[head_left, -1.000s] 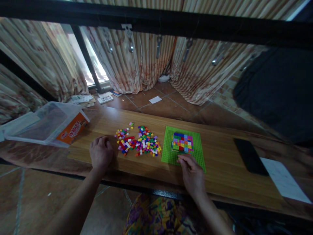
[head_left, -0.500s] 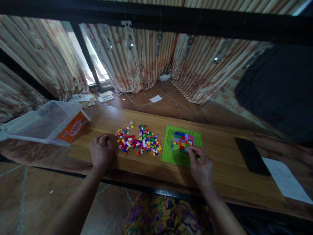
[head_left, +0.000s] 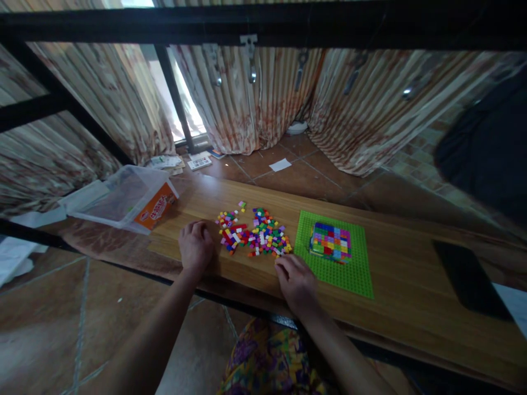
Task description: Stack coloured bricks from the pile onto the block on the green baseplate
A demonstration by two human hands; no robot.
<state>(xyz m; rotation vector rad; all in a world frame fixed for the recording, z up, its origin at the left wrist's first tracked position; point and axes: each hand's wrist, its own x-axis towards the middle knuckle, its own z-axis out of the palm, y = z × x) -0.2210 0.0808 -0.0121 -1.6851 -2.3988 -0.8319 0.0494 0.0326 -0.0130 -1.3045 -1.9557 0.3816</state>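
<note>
My left hand [head_left: 196, 247] rests on the wooden table, loosely curled, left of a pile of small coloured toy bricks [head_left: 263, 238]; no brick shows in it. At the pile's lower right edge is my right hand [head_left: 297, 281], its fingertips bent together near some yellow bricks. Whatever those fingertips may pinch is too small to make out. To the right lies a green studded baseplate [head_left: 358, 280]. A multicoloured block of joined bricks [head_left: 331, 241] stands on it, untouched by either hand.
A clear plastic box [head_left: 119, 197] with an orange label stands at the table's left end. On the right lie a black phone-like slab [head_left: 469, 280] and a white sheet [head_left: 513, 302]. A dark rail [head_left: 263, 27] crosses above, before striped curtains [head_left: 263, 104].
My right hand has left the joined bricks on the baseplate and moved left to the edge of the pile. My left hand stays on the table. The camera view has turned left.
</note>
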